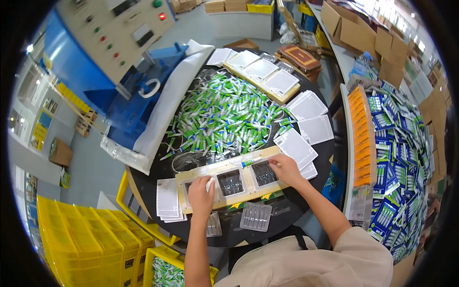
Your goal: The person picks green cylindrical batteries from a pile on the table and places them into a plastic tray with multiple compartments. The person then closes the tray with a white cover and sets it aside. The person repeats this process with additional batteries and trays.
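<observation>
A long cream-coloured jig (248, 195) with three square openings lies at the table's near side, clear plastic blister trays set in it. My left hand (201, 195) is over the left opening, fingers curled together; a bit of white shows at the fingertips, too small to name. My right hand (285, 169) reaches to the right opening, fingertips pinched at its edge; what they hold is hidden. A small green and white tube (247, 163) lies on the jig's far edge between my hands. Beyond it spreads a big heap of such tubes (229, 115) with blue caps.
White backing cards (167, 198) lie left, more cards (296, 146) right. A loose blister tray (256, 216) sits near me. Another jig (267, 76) stands at the back. A blue machine (138, 91) is left, yellow crates (81, 234) lower left, packed blister cards (387, 167) right.
</observation>
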The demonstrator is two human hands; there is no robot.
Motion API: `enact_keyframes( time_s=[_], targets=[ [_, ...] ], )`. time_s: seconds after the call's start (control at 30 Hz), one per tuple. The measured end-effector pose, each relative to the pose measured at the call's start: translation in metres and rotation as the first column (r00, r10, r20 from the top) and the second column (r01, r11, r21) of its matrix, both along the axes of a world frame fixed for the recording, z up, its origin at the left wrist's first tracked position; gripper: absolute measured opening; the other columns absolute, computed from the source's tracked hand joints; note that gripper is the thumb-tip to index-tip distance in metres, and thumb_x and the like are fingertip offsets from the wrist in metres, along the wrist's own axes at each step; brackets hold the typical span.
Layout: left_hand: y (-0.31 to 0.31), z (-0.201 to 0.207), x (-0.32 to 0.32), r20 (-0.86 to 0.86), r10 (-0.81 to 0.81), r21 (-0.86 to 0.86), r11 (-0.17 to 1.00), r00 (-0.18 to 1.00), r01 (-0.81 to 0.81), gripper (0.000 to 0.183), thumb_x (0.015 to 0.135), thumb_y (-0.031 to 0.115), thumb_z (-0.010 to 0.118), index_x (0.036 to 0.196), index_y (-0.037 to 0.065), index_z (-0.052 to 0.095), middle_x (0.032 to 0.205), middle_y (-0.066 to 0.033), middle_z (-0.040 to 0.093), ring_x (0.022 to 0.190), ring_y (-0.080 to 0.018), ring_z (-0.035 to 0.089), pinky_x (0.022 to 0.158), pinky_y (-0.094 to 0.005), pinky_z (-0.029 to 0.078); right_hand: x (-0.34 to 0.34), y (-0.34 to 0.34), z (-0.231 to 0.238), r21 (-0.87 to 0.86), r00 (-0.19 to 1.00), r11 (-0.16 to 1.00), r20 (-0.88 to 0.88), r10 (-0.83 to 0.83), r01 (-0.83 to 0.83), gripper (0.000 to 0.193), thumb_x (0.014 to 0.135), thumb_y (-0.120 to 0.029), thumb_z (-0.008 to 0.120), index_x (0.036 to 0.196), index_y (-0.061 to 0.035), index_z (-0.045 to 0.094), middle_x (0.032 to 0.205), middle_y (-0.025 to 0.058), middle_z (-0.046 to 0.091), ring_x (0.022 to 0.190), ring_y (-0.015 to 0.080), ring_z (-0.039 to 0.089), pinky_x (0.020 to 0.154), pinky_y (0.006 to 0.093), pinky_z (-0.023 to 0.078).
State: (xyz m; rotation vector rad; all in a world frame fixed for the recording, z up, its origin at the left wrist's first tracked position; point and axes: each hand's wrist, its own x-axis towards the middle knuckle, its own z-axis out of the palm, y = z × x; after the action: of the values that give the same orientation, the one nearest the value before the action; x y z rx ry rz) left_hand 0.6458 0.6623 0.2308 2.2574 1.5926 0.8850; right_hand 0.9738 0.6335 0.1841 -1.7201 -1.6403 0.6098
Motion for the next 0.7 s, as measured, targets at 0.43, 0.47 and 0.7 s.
enact_keyframes(
  time_s=[0.43,0.47,0.7],
  targets=[
    [0.167,-0.06,-0.112,-0.319,0.332,0.252,0.933,0.888,-0.258,0.016,0.087,0.011,0.071,0.101,0.007,0.067,0.105,-0.0131,0.065,0.097,-0.036,0.066,0.083,-0.0451,0.054,-0.048,0.032,0.004,0.31,0.989,0.945,0.134,0.07,-0.108,0.016,0.08,-0.011,0.078,0.095,-0.0078,0.076,0.086,0.0065,0.069,0.084,0.0273,0.064,0.075,0.0399,0.052],
    [0.178,-0.07,-0.128,-0.358,0.372,0.147,0.928,0.856,-0.342,0.018,0.085,0.011,0.072,0.099,0.004,0.064,0.101,-0.0154,0.065,0.099,-0.0385,0.064,0.084,-0.0473,0.053,-0.06,0.024,0.012,0.31,0.996,0.949,0.083,0.042,-0.066,0.017,0.079,-0.009,0.078,0.096,-0.0069,0.076,0.085,0.0074,0.069,0.081,0.0277,0.065,0.073,0.0398,0.053],
    [0.207,-0.116,-0.193,-0.279,0.041,0.057,0.998,0.959,-0.026,0.007,0.094,0.007,0.063,0.097,0.001,0.061,0.101,-0.0169,0.061,0.105,-0.0388,0.06,0.088,-0.0472,0.048,-0.178,0.021,0.036,0.418,0.982,0.889,0.051,0.183,-0.188,0.026,0.074,-0.001,0.083,0.099,-0.0016,0.076,0.086,0.0094,0.068,0.073,0.0255,0.063,0.063,0.0367,0.052]
  ],
)
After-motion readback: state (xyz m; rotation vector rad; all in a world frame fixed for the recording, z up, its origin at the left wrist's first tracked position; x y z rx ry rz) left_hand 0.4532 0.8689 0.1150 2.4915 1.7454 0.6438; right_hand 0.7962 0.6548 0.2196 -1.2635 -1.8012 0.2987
